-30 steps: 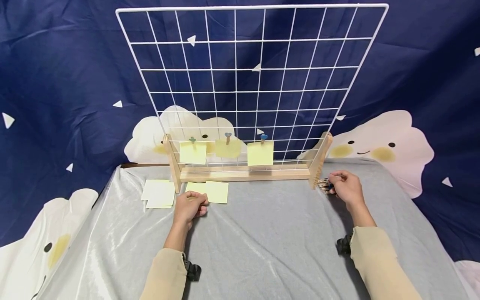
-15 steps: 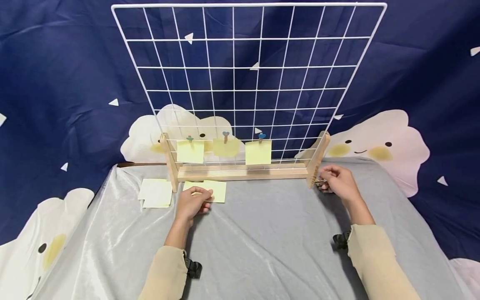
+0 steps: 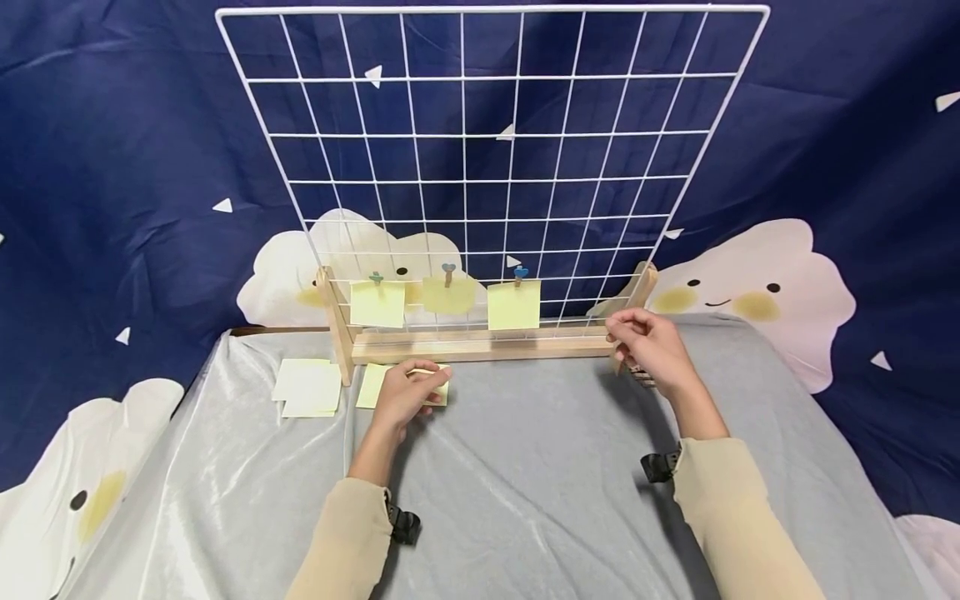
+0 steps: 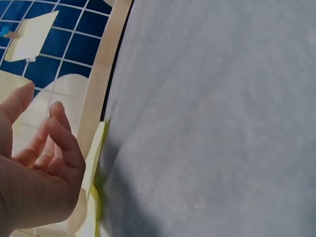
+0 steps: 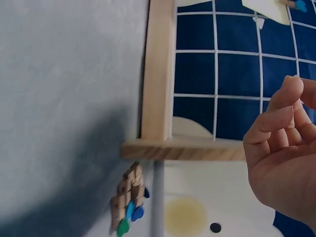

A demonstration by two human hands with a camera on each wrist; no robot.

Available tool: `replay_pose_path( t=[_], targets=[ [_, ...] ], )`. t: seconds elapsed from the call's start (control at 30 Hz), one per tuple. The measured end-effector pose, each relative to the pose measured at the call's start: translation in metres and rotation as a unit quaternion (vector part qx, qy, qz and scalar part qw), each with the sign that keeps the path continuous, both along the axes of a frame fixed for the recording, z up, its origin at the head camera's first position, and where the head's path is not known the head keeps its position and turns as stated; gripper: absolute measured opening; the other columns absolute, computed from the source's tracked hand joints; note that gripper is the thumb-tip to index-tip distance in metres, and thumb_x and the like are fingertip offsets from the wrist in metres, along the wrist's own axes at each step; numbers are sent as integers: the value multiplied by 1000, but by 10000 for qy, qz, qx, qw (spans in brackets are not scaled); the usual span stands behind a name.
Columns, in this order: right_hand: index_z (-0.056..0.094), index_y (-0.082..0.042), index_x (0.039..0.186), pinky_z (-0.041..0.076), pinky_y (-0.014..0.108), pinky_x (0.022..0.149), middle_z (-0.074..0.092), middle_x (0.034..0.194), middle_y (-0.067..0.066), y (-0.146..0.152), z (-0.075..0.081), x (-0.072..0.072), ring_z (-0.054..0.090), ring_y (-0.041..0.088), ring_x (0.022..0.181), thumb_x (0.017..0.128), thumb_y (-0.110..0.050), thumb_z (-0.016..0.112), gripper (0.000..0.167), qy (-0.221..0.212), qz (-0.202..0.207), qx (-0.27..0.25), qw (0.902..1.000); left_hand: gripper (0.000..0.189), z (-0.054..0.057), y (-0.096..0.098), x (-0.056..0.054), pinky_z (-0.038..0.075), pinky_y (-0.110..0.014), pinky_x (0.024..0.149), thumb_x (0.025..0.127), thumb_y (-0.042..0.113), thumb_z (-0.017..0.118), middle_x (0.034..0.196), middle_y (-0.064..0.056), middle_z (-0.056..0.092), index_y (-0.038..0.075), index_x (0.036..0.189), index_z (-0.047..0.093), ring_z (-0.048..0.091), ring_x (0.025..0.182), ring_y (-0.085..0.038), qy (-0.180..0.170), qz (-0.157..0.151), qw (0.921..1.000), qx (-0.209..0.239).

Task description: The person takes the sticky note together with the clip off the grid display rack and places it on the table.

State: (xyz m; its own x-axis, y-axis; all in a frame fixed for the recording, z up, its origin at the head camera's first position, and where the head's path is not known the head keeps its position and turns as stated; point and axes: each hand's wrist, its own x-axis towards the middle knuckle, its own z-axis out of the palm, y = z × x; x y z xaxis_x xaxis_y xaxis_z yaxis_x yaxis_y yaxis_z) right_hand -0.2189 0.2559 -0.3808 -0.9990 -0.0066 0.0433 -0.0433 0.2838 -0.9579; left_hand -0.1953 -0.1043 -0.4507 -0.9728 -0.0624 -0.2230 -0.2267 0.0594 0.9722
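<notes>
My left hand (image 3: 408,396) hovers over yellow sticky notes (image 3: 370,387) on the cloth, covering part of them. In the left wrist view its thumb and index finger are apart, with nothing visible between them. My right hand (image 3: 654,348) is raised in front of the rack's right wooden foot. Its thumb and index fingertips meet in the right wrist view; whether something small is between them cannot be made out. Below it lies a row of small wooden clips (image 5: 129,197) with blue and green hearts. Three yellow notes hang on the white wire grid (image 3: 487,179), each under a clip (image 3: 521,273).
More pale yellow notes (image 3: 307,387) lie beyond the left wooden foot (image 3: 336,325). A wooden crossbar (image 3: 480,346) runs along the grid's base. Grey cloth (image 3: 517,467) covers the table, and a dark blue curtain (image 3: 112,150) with clouds hangs behind.
My right hand has lifted away from the clips and moved left to the wooden foot. My left hand has shifted right over the notes, its thumb and index finger spreading.
</notes>
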Motion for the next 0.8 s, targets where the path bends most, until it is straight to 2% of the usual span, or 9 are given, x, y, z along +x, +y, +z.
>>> replay_pose_path(
  t=[0.17,0.33,0.47,0.57,0.73,0.8],
  targets=[
    [57,8,116,47,19,50,66,82,-2,-11,9,-4,57,8,57,102,-16,63,28,105,79,-63,9999,39,4,5,-3,47,-28,52,84,24,85,92,-13,74,4,112,67,68,65,-19,147,-49,9999,52],
    [57,8,118,48,20,52,67,83,-5,-24,13,-11,58,11,58,101,-14,63,28,253,233,-165,9993,36,11,12,-6,49,-27,55,84,24,84,90,-2,74,7,111,67,70,80,-31,199,-39,9998,63],
    [57,8,120,47,20,51,66,86,-6,-35,18,-15,60,11,58,101,-14,64,30,473,376,-38,9982,37,15,18,-7,50,-27,56,84,22,83,89,-1,73,6,113,66,67,90,-37,311,-83,9993,185],
    [58,8,119,47,22,50,67,87,-3,-44,21,-19,61,11,57,99,-14,66,30,626,430,-1,9971,42,16,21,-8,52,-30,59,85,21,83,91,-2,72,3,118,65,66,88,-33,376,-137,9990,217],
    [63,3,116,46,22,48,67,87,-2,-55,23,-23,62,15,56,96,-14,70,27,825,394,32,9958,45,19,27,-12,56,-42,70,85,18,82,95,-4,73,0,122,64,65,80,-17,401,-157,9989,207],
    [64,1,118,45,22,48,67,88,-1,-58,24,-26,61,16,55,96,-16,71,28,896,382,79,9952,43,21,30,-13,56,-46,74,85,15,81,95,-5,73,-1,122,64,64,78,-14,401,-155,9988,236]
  ],
)
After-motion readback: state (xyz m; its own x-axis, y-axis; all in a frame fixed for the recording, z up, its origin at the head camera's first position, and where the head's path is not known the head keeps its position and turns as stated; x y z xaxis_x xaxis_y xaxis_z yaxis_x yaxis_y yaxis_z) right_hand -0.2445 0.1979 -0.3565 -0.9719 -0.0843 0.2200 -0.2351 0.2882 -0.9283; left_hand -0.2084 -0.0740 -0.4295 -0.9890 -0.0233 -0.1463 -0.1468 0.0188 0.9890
